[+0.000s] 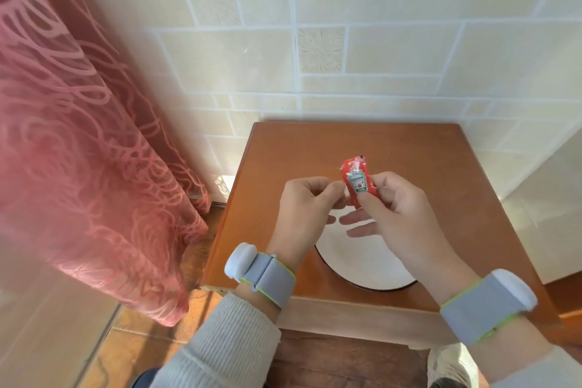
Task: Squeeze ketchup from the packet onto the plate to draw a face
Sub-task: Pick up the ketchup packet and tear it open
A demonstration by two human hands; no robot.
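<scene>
A small red ketchup packet point(356, 181) with a white and green label stands upright above the plate, pinched between the thumb and fingers of my right hand point(396, 214). My left hand point(307, 208) is beside it on the left, fingers curled, fingertips touching the packet's left edge. A white plate point(368, 264) with a dark rim lies on the wooden table below both hands, and no ketchup shows on its visible part. My hands hide the plate's far half.
The small brown wooden table point(283, 167) stands against a cream tiled wall point(378, 57). A pink patterned curtain point(78, 135) hangs at the left. Grey bands wrap both wrists. A wooden floor lies below, and a shoe point(450, 365) shows at the bottom right.
</scene>
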